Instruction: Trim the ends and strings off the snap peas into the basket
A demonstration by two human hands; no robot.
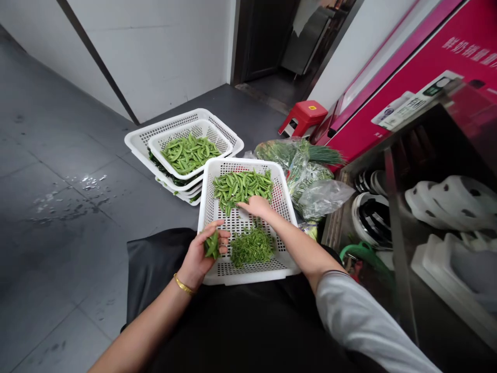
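Grey tiled floor (70, 248) is stretching away at the left, with scattered water drops (92, 182) glistening on its smooth surface. Next, one wide white plastic basket (135, 141), its walls pierced with small slots, is carrying one smaller basket (223, 139) of the same perforated kind. That smaller one is holding a single heap of flat, smooth green pods (190, 154).

The left hand (200, 256), with one gold-coloured bracelet (184, 284) circling its wrist, is hovering by the near left edge of the front basket (248, 278). Its fingers are curling around a small bunch of pods (212, 245), clamped against the palm.

The front basket, rectangular with rounded corners and a slotted bottom, is holding two heaps: whole, slender pods (240, 186) are lying at the far end, and fine, curly green trimmings (252, 246) are sitting at the near end. The right hand (258, 206) is reaching in between them, its fingers touching the near edge of the pod heap; whether they are pinching a pod, I cannot tell.

Further right, crinkled clear plastic bags (328, 198) are wrapping leafy greens, and long thin stalks (324, 154) are poking out. Behind them, one boxy red stool (310, 111) is standing beside a glossy pink cabinet (419, 67).
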